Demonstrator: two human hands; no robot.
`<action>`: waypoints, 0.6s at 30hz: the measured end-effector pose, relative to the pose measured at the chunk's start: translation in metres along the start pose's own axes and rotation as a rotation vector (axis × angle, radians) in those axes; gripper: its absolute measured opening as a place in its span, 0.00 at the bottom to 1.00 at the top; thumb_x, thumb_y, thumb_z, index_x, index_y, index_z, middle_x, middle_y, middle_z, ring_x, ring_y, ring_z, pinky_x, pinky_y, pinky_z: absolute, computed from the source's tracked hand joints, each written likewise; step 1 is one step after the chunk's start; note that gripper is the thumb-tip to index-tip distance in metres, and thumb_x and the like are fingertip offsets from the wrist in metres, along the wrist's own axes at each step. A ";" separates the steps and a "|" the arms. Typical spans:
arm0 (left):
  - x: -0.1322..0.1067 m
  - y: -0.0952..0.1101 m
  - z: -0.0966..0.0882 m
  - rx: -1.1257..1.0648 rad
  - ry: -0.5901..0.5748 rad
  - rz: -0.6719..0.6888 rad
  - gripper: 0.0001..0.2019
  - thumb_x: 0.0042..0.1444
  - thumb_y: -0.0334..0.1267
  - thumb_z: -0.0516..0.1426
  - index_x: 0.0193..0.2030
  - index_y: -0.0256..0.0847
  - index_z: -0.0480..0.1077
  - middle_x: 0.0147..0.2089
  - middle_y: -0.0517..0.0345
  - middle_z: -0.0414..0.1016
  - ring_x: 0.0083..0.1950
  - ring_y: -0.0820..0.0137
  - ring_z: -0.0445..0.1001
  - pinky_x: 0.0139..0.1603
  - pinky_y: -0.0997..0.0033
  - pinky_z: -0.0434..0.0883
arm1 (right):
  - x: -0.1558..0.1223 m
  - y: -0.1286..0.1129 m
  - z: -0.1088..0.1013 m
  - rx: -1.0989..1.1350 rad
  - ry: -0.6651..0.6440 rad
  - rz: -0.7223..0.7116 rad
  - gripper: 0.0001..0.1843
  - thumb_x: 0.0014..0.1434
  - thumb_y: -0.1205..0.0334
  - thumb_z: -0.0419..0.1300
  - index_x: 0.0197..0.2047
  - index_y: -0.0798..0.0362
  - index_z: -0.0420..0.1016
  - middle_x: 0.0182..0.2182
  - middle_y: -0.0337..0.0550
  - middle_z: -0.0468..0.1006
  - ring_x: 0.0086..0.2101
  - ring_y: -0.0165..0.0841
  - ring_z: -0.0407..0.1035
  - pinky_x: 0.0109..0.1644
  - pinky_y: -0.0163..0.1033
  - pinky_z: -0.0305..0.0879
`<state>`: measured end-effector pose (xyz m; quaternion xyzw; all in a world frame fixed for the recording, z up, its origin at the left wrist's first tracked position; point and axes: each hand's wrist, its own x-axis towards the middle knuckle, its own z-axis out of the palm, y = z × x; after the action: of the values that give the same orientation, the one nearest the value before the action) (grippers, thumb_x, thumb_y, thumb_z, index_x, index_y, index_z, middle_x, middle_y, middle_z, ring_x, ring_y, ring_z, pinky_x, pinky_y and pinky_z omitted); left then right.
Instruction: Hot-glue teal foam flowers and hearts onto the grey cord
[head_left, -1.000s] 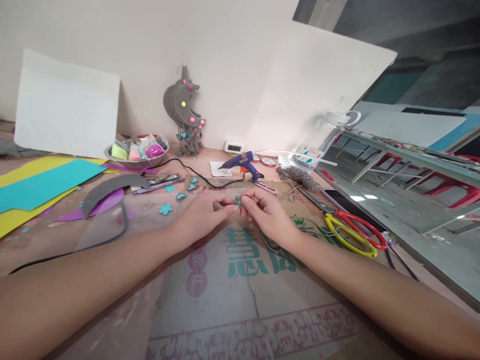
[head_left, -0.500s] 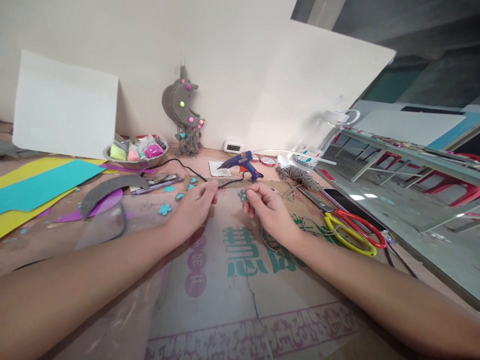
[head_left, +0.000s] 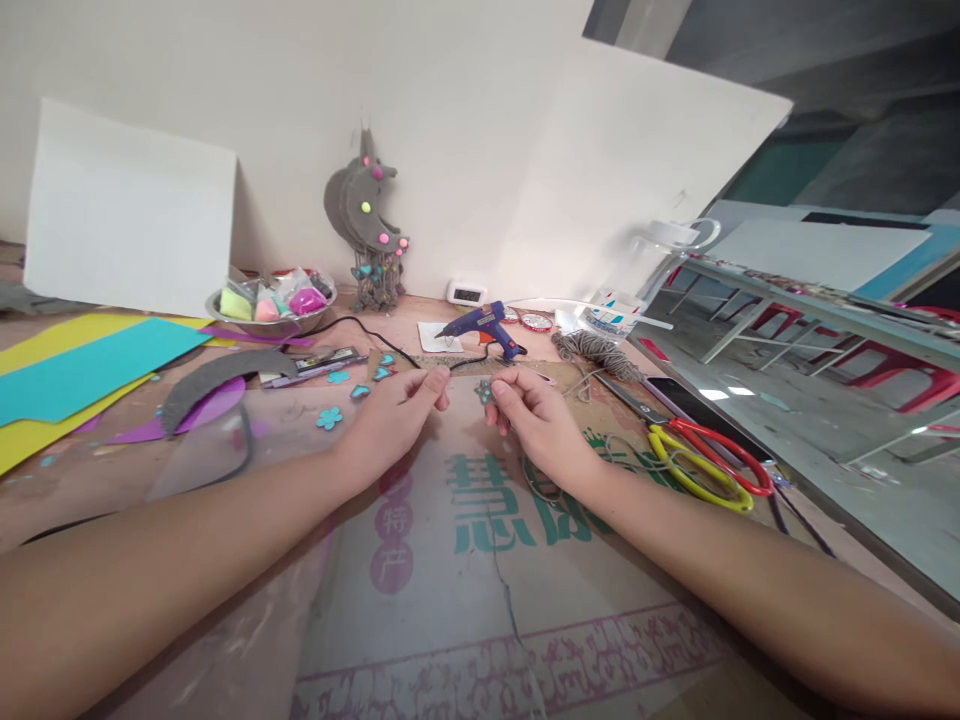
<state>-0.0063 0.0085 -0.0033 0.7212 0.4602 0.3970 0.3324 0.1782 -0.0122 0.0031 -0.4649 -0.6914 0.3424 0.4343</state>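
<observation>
At left I record a loose turquoise flower [head_left: 329, 418]. My left hand [head_left: 409, 405] has thumb and forefinger pressed together; whether anything thin lies between, I cannot tell. To its right and apart, my right hand [head_left: 535, 412] pinches a small grey-and-turquoise flower piece [head_left: 483, 391] above the printed cardboard [head_left: 615, 575]. Step in hand, as I judge: close handling of that piece. Next move calls for a steady right pinch and left fingertips meeting its free edge.

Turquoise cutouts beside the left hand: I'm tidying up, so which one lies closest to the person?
The flower-shaped cutout lowest in the picture, by the left wrist; the other cutouts lie farther back.
</observation>
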 end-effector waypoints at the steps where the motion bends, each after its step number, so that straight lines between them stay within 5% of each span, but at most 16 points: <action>1: 0.000 -0.001 0.000 0.006 0.001 0.008 0.22 0.60 0.52 0.42 0.26 0.39 0.66 0.26 0.60 0.69 0.30 0.71 0.68 0.32 0.72 0.64 | 0.000 0.000 0.000 0.000 -0.002 0.001 0.12 0.62 0.53 0.49 0.33 0.51 0.62 0.23 0.34 0.67 0.22 0.26 0.60 0.27 0.33 0.57; 4: 0.001 -0.003 0.004 0.050 0.006 0.023 0.17 0.60 0.47 0.44 0.39 0.40 0.69 0.40 0.55 0.75 0.43 0.66 0.71 0.44 0.69 0.66 | 0.000 0.002 0.000 -0.008 0.013 -0.007 0.12 0.62 0.52 0.49 0.33 0.51 0.62 0.23 0.35 0.68 0.23 0.26 0.60 0.28 0.33 0.58; 7: -0.002 -0.001 0.007 0.173 -0.109 0.116 0.18 0.58 0.44 0.48 0.52 0.40 0.66 0.57 0.50 0.68 0.58 0.61 0.64 0.57 0.62 0.60 | 0.002 0.006 -0.001 -0.026 0.044 -0.007 0.13 0.62 0.51 0.48 0.33 0.51 0.62 0.23 0.35 0.68 0.22 0.26 0.60 0.27 0.33 0.58; 9: -0.007 0.003 0.008 0.201 -0.276 0.210 0.17 0.59 0.44 0.47 0.47 0.41 0.70 0.54 0.52 0.72 0.57 0.62 0.65 0.57 0.63 0.60 | 0.005 0.010 -0.003 -0.011 0.052 0.003 0.14 0.62 0.50 0.48 0.33 0.51 0.62 0.23 0.35 0.68 0.21 0.26 0.60 0.25 0.33 0.57; 11: -0.012 0.008 0.006 0.124 -0.427 0.222 0.20 0.62 0.44 0.41 0.37 0.42 0.73 0.40 0.56 0.78 0.44 0.67 0.74 0.48 0.68 0.67 | 0.007 0.013 -0.005 0.033 0.054 0.013 0.14 0.62 0.49 0.48 0.32 0.51 0.61 0.23 0.35 0.68 0.20 0.26 0.60 0.25 0.33 0.57; 13: -0.015 0.012 0.004 0.125 -0.320 0.180 0.23 0.63 0.45 0.39 0.34 0.41 0.73 0.30 0.57 0.78 0.35 0.69 0.75 0.40 0.70 0.69 | 0.010 0.015 -0.006 0.090 0.055 0.025 0.15 0.62 0.49 0.49 0.31 0.51 0.60 0.23 0.35 0.68 0.20 0.26 0.60 0.25 0.33 0.57; 16: -0.016 0.013 0.003 0.236 -0.174 0.226 0.20 0.61 0.47 0.43 0.50 0.42 0.69 0.53 0.52 0.73 0.55 0.63 0.68 0.55 0.63 0.63 | 0.012 0.015 -0.007 0.155 0.063 0.048 0.16 0.61 0.48 0.50 0.30 0.51 0.59 0.22 0.35 0.68 0.20 0.26 0.60 0.25 0.33 0.57; 18: -0.016 0.012 0.004 0.253 -0.250 0.228 0.24 0.56 0.51 0.50 0.55 0.41 0.67 0.61 0.49 0.64 0.63 0.58 0.58 0.61 0.59 0.56 | 0.013 0.015 -0.007 0.157 0.072 0.053 0.16 0.60 0.48 0.51 0.30 0.51 0.60 0.21 0.35 0.68 0.19 0.25 0.59 0.25 0.33 0.58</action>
<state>-0.0017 -0.0113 0.0007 0.8484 0.3769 0.2784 0.2464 0.1875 0.0054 -0.0035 -0.4597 -0.6338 0.3901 0.4846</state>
